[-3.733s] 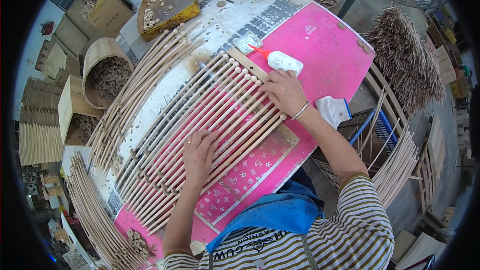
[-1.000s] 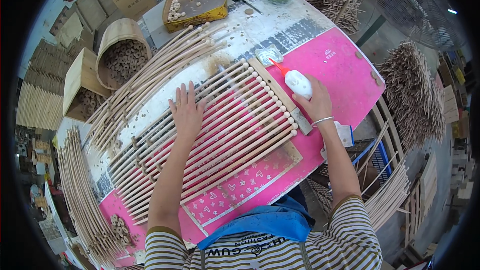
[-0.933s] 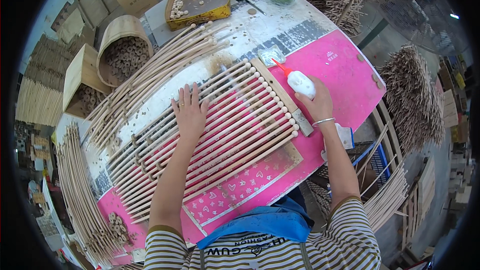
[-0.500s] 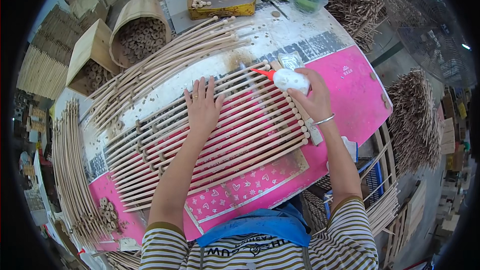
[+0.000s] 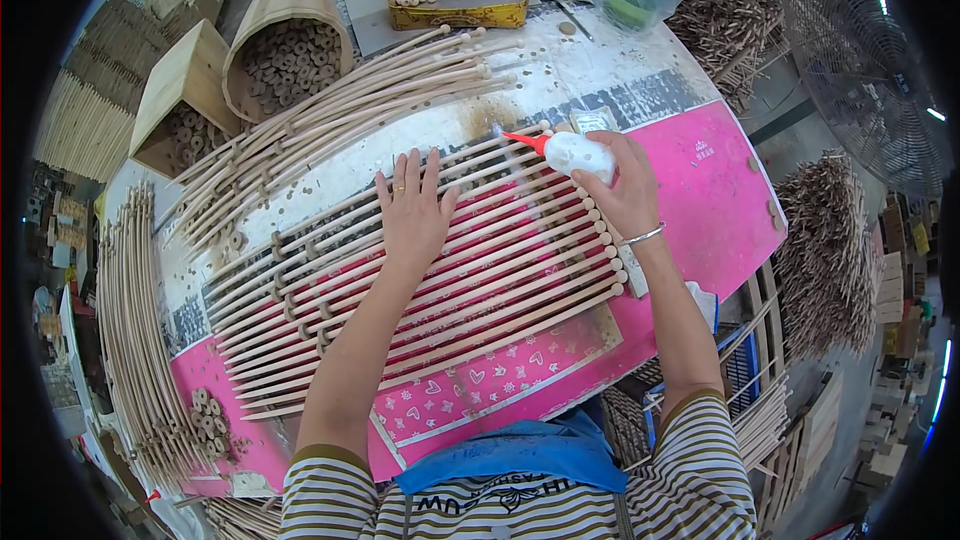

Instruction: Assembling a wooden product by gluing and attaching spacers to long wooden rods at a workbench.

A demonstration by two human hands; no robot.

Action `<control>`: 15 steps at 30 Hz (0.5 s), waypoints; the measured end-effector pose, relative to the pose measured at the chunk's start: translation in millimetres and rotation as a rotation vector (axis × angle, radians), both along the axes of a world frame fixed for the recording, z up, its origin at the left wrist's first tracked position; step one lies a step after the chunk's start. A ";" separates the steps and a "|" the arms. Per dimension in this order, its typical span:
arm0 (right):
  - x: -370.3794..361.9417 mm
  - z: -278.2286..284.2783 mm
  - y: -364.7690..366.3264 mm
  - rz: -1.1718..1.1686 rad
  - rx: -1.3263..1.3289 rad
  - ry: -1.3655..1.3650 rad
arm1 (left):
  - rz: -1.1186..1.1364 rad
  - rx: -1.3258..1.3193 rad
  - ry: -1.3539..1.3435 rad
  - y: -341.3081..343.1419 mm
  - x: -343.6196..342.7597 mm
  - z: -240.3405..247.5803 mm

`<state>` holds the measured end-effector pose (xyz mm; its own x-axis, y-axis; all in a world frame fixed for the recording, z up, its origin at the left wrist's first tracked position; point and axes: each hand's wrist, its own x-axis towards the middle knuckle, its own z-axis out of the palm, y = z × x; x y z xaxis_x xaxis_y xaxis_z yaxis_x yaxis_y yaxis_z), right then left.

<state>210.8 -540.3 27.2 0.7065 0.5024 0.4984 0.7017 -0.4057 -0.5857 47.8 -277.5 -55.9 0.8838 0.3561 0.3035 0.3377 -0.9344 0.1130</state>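
The right hand (image 5: 625,192), wrapped around a white squeeze bottle (image 5: 582,155) at upper right of centre, points its red nozzle (image 5: 527,141) left over ball-tipped dowels (image 5: 520,256) slanting up rightward beneath the spread left hand (image 5: 415,225).

Left hand (image 5: 416,225) spread, right hand (image 5: 626,186) curled
Near the frame's centre, the left palm is turned down, fingers parted; right of centre, the right fingers are bent in a grip.
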 end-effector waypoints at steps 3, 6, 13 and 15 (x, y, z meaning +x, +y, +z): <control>0.8 -1.6 1.3 0.001 -0.020 0.005 | 0.004 -0.001 0.005 -0.1 0.8 -0.8; -0.1 -3.3 1.9 -0.009 -0.037 0.023 | 0.006 -0.004 0.011 0.2 1.0 -1.6; -5.1 -6.8 1.0 -0.004 -0.016 0.040 | 0.019 -0.012 0.035 0.0 1.4 -0.9; -6.1 -8.1 0.6 -0.007 -0.009 0.056 | 0.019 -0.006 0.043 -0.1 1.7 -0.6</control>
<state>204.7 -539.7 19.1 0.7365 0.5018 0.4537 0.6653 -0.4160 -0.6199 49.5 -277.6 -56.5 0.8888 0.3748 0.2637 0.3603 -0.9271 0.1034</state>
